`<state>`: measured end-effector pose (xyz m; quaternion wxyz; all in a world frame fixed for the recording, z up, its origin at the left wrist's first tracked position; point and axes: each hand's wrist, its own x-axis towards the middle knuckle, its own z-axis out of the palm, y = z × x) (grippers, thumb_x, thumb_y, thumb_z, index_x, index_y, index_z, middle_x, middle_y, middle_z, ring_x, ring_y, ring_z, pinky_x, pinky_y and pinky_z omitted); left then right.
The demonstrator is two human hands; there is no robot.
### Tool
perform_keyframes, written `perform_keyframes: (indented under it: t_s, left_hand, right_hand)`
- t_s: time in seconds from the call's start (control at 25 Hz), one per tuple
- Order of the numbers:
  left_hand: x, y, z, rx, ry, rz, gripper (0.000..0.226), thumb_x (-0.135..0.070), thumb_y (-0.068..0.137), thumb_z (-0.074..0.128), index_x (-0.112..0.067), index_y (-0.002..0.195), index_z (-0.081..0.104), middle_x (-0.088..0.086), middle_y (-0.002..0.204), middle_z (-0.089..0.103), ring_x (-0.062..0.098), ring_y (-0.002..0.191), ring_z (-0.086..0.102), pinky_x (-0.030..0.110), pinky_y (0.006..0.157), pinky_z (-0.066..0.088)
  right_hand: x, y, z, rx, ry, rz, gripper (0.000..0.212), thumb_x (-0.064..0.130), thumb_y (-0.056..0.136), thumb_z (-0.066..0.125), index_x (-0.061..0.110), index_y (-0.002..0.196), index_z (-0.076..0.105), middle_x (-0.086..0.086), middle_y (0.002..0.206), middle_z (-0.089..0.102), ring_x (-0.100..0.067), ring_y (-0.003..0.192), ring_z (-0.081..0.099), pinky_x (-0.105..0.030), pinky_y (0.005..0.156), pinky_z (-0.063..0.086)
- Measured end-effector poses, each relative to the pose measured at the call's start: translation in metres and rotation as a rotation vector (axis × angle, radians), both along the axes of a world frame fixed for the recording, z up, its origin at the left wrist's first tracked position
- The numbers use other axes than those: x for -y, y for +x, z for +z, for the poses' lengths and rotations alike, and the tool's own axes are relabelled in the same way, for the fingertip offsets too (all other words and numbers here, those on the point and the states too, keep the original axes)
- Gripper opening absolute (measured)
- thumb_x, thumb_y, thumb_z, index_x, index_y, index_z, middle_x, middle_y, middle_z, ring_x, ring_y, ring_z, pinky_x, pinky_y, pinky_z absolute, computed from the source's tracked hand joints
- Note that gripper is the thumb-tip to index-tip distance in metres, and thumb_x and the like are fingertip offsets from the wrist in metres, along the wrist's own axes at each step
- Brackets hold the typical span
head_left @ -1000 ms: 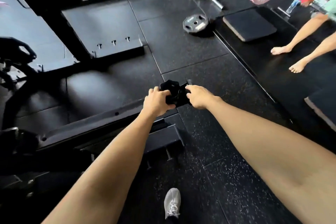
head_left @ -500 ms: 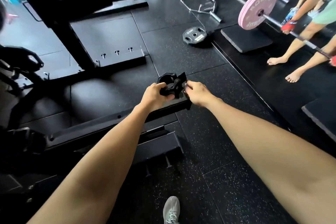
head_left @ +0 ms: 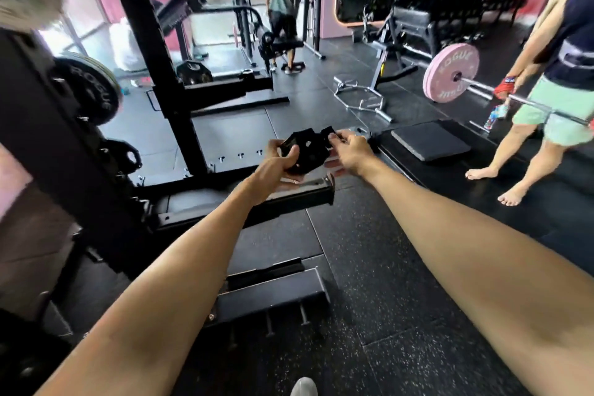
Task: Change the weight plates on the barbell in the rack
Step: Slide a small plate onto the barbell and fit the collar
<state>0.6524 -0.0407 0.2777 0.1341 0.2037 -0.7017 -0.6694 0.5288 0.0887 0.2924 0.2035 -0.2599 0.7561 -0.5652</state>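
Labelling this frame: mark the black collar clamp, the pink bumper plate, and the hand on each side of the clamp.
black collar clamp [head_left: 307,151], head view, ring body.
pink bumper plate [head_left: 450,77], head view, face.
left hand [head_left: 276,167], head view, back.
right hand [head_left: 348,151], head view, knuckles.

Black barbell collar [head_left: 305,151] held tilted between both hands.

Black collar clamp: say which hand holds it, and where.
Both. The left hand grips the black collar clamp round its lower left side; the right hand pinches its upper right end.

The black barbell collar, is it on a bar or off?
Off: the collar is held in the air by the left hand and right hand.
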Motion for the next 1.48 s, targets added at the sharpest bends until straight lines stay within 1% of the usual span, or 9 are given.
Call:
perform_keyframes:
  t_s: [0.08,0.24,0.36,0.56,0.68,0.84,1.08,1.36,1.48]
  left_hand:
    - [-0.021,0.035,0.031,-0.054,0.021,0.057,0.027,-0.037,0.103,0.043,-0.02,0.118,0.028,0.015,0.09,0.061,0.028,0.066,0.06,0.045,0.07,0.055]
    - [-0.052,0.104,0.096,-0.129,-0.092,0.127,0.044,-0.055,0.099,0.038,-0.015,0.116,0.03,0.016,0.093,0.063,0.027,0.064,0.061,0.033,0.059,0.051]
    - [-0.065,0.149,0.134,-0.128,-0.166,0.182,0.052,-0.062,0.097,0.034,-0.014,0.117,0.03,0.017,0.093,0.064,0.026,0.068,0.063,0.032,0.061,0.05]
    - [-0.077,0.23,0.183,-0.139,-0.223,0.278,0.052,-0.063,0.097,0.031,-0.015,0.118,0.028,0.009,0.079,0.063,0.02,0.058,0.06,0.031,0.06,0.048]
    - [-0.076,0.279,0.201,-0.165,-0.2,0.357,0.052,-0.059,0.098,0.033,-0.015,0.123,0.027,0.006,0.083,0.057,0.015,0.052,0.055,0.032,0.061,0.05]
    - [-0.076,0.344,0.212,-0.203,-0.199,0.39,0.052,-0.056,0.099,0.032,-0.015,0.13,0.022,0.008,0.098,0.055,0.016,0.055,0.055,0.028,0.056,0.048]
    - [-0.065,0.431,0.225,-0.199,-0.264,0.44,0.05,-0.06,0.097,0.03,-0.018,0.122,0.023,0.007,0.082,0.053,0.015,0.053,0.052,0.031,0.056,0.048]
    - [-0.047,0.47,0.24,-0.164,-0.329,0.437,0.04,-0.055,0.099,0.024,-0.021,0.12,0.026,0.01,0.092,0.056,0.016,0.059,0.054,0.031,0.054,0.05]
    - [-0.04,0.469,0.246,-0.162,-0.289,0.46,0.04,-0.054,0.1,0.024,-0.02,0.122,0.027,0.006,0.09,0.056,0.015,0.059,0.054,0.032,0.057,0.052]
  right_hand:
    - [-0.018,0.036,0.034,-0.011,-0.037,0.035,0.02,0.033,0.101,0.045,0.019,0.113,0.052,-0.011,0.097,0.064,-0.019,0.062,0.068,-0.037,0.057,0.057]
    - [-0.049,0.109,0.106,-0.065,-0.113,0.074,0.03,0.036,0.1,0.045,0.015,0.121,0.051,-0.01,0.086,0.063,-0.025,0.065,0.067,-0.037,0.063,0.056]
    - [-0.061,0.154,0.142,-0.072,-0.162,0.109,0.035,0.038,0.1,0.045,0.012,0.124,0.048,-0.01,0.078,0.059,-0.026,0.062,0.066,-0.042,0.068,0.057]
    - [-0.069,0.231,0.188,-0.155,-0.21,0.148,0.047,0.038,0.1,0.046,0.001,0.129,0.046,-0.012,0.072,0.059,-0.026,0.059,0.064,-0.032,0.053,0.054]
    - [-0.067,0.281,0.203,-0.177,-0.258,0.181,0.05,0.037,0.1,0.048,-0.001,0.132,0.043,-0.011,0.067,0.06,-0.026,0.058,0.065,-0.031,0.051,0.053]
    - [-0.065,0.347,0.214,-0.168,-0.303,0.203,0.039,0.036,0.099,0.049,0.001,0.116,0.05,-0.011,0.066,0.058,-0.024,0.053,0.064,-0.031,0.051,0.053]
    - [-0.056,0.429,0.229,-0.195,-0.306,0.262,0.034,0.036,0.1,0.048,0.003,0.106,0.048,-0.017,0.072,0.061,-0.031,0.062,0.066,-0.036,0.059,0.057]
    - [-0.033,0.467,0.244,-0.196,-0.299,0.287,0.031,0.034,0.1,0.048,0.004,0.107,0.044,-0.02,0.075,0.062,-0.031,0.064,0.068,-0.036,0.06,0.058]
    - [-0.015,0.465,0.247,-0.202,-0.286,0.277,0.037,0.035,0.1,0.047,0.0,0.113,0.046,-0.021,0.075,0.062,-0.033,0.066,0.068,-0.043,0.07,0.06]
